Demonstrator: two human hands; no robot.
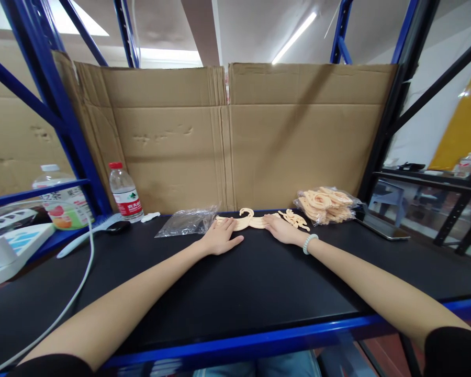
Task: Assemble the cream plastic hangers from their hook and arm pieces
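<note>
Right at the centre of the frame, here's the cream, smooth-looking hanger with a curled hook [246, 222], lying low on the matte black tabletop [227, 288]. Its long axis runs left to right, straight across between my hands, hook pointing away from me, up the frame. My left hand [219, 236] is on its left end, palm down, fingers stretched forward over it, thumb out to the side: laid on, not clenched. My right hand [281, 229], pale beaded bracelet [310, 243] at the wrist, is on the other end, fingers pointing inward; whether they're pinching it or only resting there, I cannot tell. So both hands touch it, and the hook lies between them, a touch nearer my left fingers.

Moving outward: a crumpled clear plastic bag [188, 221] just beside my left hand, left of centre; loose cream curly pieces [296, 219] just past my right; then, right of centre, a clear bag packed with cream pieces [325, 205]. Well off to the left, a red-capped clear bottle [129, 201] stands upright.
</note>
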